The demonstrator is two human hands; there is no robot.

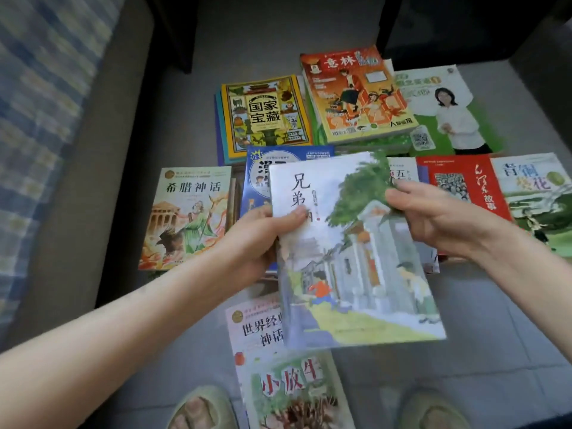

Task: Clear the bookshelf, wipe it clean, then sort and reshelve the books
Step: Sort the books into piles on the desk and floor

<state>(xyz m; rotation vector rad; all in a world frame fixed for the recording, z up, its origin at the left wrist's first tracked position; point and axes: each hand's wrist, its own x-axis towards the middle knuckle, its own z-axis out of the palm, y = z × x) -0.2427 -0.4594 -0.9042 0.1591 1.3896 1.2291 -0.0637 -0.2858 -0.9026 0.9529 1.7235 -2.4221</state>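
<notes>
A thin, glossy paperback with a pale watercolour cover of a grey gateway and a child in an orange top [356,249] is held flat and slightly tilted above the grey tiled floor [495,335], over the other books. Its left edge is gripped by the left hand [263,236], the thumb pressed across the cover beside the black title characters and the fingers hidden beneath. Its upper right edge is pinched by the fingertips of the right hand [433,212]. Rectangular softcover books are spread face up on the floor around it. A cream-covered book with a painted temple and robed figure [188,215] lies to the left, and a blue book [263,181] is partly covered by the held paperback. A shiny red book [464,187] and a pale green-and-white book [535,193] lie touching at the right. Farther back, a yellow-bordered book with an ornate patterned cover [266,116] tops a small stack, just beside a thick pile topped by an orange-red magazine [356,94], which overlaps a green-and-white book showing a person in a white shirt [448,113]. Nearer the feet, a cream book with black characters [257,329] is overlapped by a green book with red characters [294,388]. A soft pale green slipper [201,407] is seen at the bottom edge, and blue checked fabric [37,119] lies blurred at the far left.
</notes>
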